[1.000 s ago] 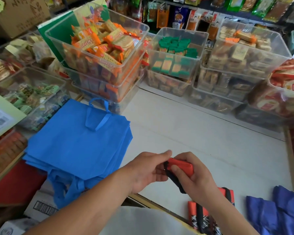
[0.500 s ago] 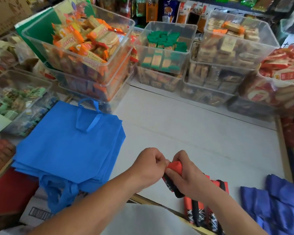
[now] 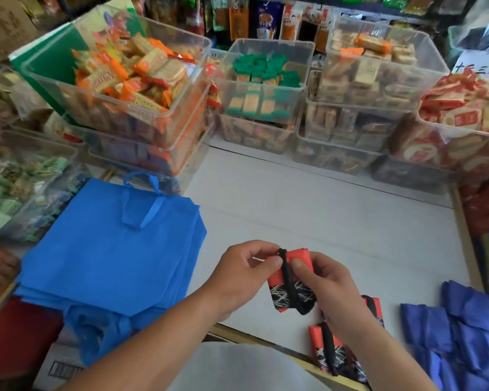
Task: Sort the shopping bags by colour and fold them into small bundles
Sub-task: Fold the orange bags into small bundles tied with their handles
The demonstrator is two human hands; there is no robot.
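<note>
A small folded red-and-black bag bundle (image 3: 290, 289) with a black strap round it is held just above the white counter (image 3: 322, 221). My left hand (image 3: 243, 275) pinches its upper left edge by the strap, and my right hand (image 3: 328, 286) grips its right side. More red-and-black bundles (image 3: 333, 351) lie at the counter's near edge, partly under my right forearm. A stack of flat light-blue bags (image 3: 110, 249) lies on the left. Folded dark-blue bags (image 3: 458, 334) sit at the near right.
Clear plastic bins of packaged snacks (image 3: 136, 88) line the back and left of the counter, some stacked. A wooden strip (image 3: 463, 235) edges the counter's right side. A cardboard box (image 3: 60, 365) sits below the light-blue bags.
The bundle has turned so its patterned black end and strap face me. My hands have spread slightly along it; before they were closed tight over it.
</note>
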